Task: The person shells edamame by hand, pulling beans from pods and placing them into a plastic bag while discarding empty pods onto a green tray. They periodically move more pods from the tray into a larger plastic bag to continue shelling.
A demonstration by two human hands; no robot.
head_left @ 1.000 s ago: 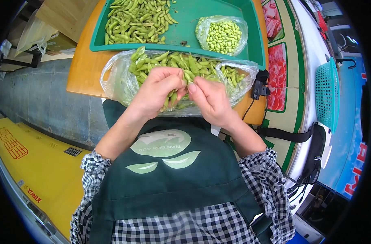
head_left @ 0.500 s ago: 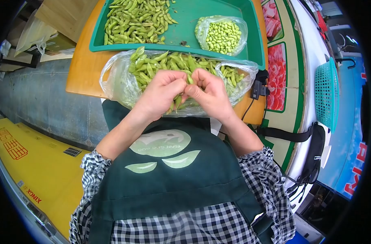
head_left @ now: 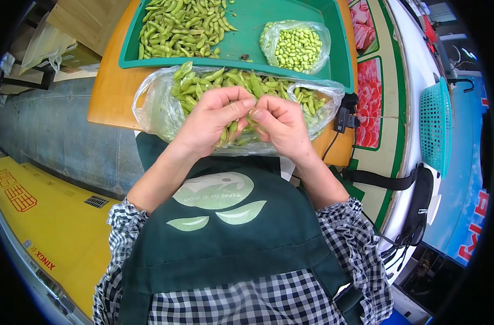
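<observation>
My left hand (head_left: pixel 217 120) and my right hand (head_left: pixel 282 125) meet fingertip to fingertip above an open clear plastic bag (head_left: pixel 157 111) of green bean pods (head_left: pixel 203 84). Both hands are pinched closed around a green pod that is mostly hidden by the fingers. Behind the bag, a green tray (head_left: pixel 241 40) holds a heap of pods (head_left: pixel 179 32) on its left side. On the tray's right side sits a small clear bag of shelled green beans (head_left: pixel 298 49).
Under the tray and bag is a wooden table (head_left: pixel 109 97). A black device with a cable (head_left: pixel 343 119) lies at its right edge. Further right hangs a teal basket (head_left: pixel 435 127). A yellow box (head_left: pixel 57 222) is at the lower left.
My fingers have shifted on the pod, and my left thumb now lies straighter across towards my right hand. The pod shows less between the fingertips. The tray and bags have stayed in place.
</observation>
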